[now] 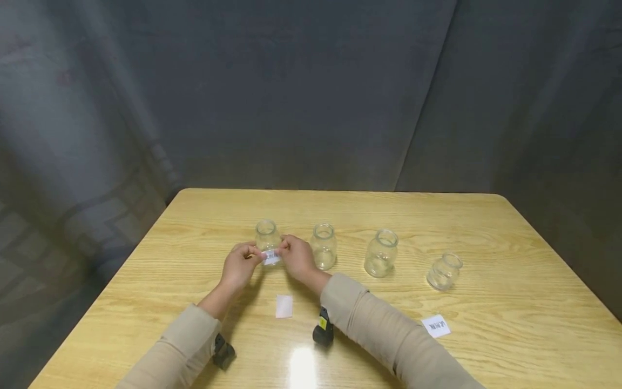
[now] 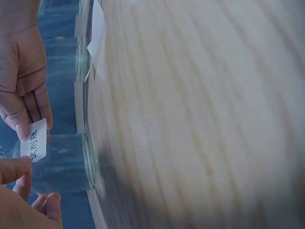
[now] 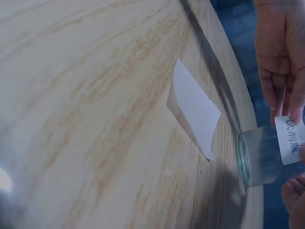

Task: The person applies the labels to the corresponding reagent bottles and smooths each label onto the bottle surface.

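In the head view, both hands meet in front of the leftmost clear glass jar. A small white label printed with dark characters stretches between them. Its left end is pinched by the thumb and fingers of my left hand; my right hand pinches the opposite end. The left wrist view shows the label close over the side of the jar, with fingers on both sides. From the right wrist the label overlaps the glass jar.
Two similar jars and a smaller tilted-looking jar stand to the right in a row. A blank pale paper piece lies nearer me on the wooden table. Another printed label lies beyond my right sleeve.
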Demonstrator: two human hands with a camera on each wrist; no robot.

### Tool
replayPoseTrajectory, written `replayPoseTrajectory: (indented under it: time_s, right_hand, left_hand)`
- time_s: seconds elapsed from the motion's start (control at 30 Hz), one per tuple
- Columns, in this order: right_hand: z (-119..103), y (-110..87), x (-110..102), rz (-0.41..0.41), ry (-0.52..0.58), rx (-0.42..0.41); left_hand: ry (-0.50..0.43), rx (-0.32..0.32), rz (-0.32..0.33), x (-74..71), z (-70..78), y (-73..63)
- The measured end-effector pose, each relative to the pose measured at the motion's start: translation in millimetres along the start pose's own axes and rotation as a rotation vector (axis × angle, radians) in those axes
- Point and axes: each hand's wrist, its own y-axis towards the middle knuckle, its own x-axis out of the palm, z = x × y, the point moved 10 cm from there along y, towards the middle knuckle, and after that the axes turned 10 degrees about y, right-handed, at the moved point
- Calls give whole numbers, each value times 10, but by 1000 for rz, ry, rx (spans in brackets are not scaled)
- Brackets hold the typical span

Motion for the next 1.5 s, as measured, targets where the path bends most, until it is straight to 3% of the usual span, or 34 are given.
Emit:
replayPoseTrajectory:
  time_s: [0.23, 0.37, 0.57, 0.83, 0.93, 1.1, 1.3, 1.5]
  right_hand:
    - [-59, -56, 72, 0, -88, -27]
    - [-133, -33, 84, -7, -171, -83]
    - [-123, -17, 70, -43, -274, -106]
    - [-142, -18, 13, -12, -253, -172]
    - [-148, -8, -2, 7, -245, -179]
    - [-147, 15, 25, -19, -231, -177]
    - [-131, 41, 25, -62, -201, -168]
    - [-73, 86, 44, -116, -135, -117]
  left_hand:
    - [105, -7, 6, -58, -53, -6]
    - [116, 27, 29, -99, -15, 22]
    - [140, 93, 31, -47, 63, 57]
    - [200, 170, 46, -83, 123, 57]
    - [190, 171, 40, -107, 125, 68]
    - [115, 155, -8, -98, 79, 108]
    - [177, 254, -39, -69, 126, 156]
    - [151, 266, -91, -50, 120, 199]
